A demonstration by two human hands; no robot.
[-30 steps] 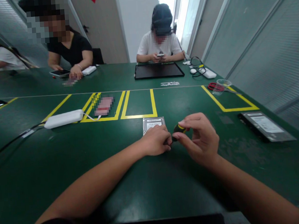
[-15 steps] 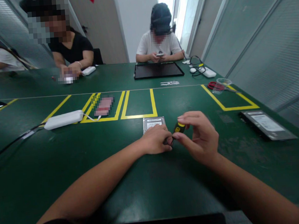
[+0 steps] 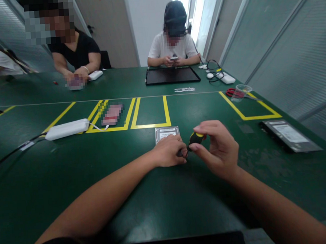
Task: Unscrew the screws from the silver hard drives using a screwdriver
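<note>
A silver hard drive [image 3: 167,131] with a white label lies on the green table, its near part covered by my left hand [image 3: 169,151]. The fingers of that hand are curled down over the drive's right side, gripping it. In my right hand [image 3: 219,147] is a short screwdriver [image 3: 195,138] with a black and yellow handle, pinched between thumb and fingers. It stands tilted, its lower end close to my left fingertips. Where the tip touches is hidden.
A larger hard drive [image 3: 289,135] lies to the right. Beyond it are a clear plastic cup [image 3: 241,92] and red-handled pliers [image 3: 232,92]. On the left are a white power bank [image 3: 67,129] and a phone [image 3: 112,114] joined by a cable. Co-workers sit opposite, near a black panel [image 3: 172,76].
The screwdriver handle has turned a little in my right fingers, so its yellow mark shows less. My left hand keeps its place on the drive. The view has shifted slightly.
</note>
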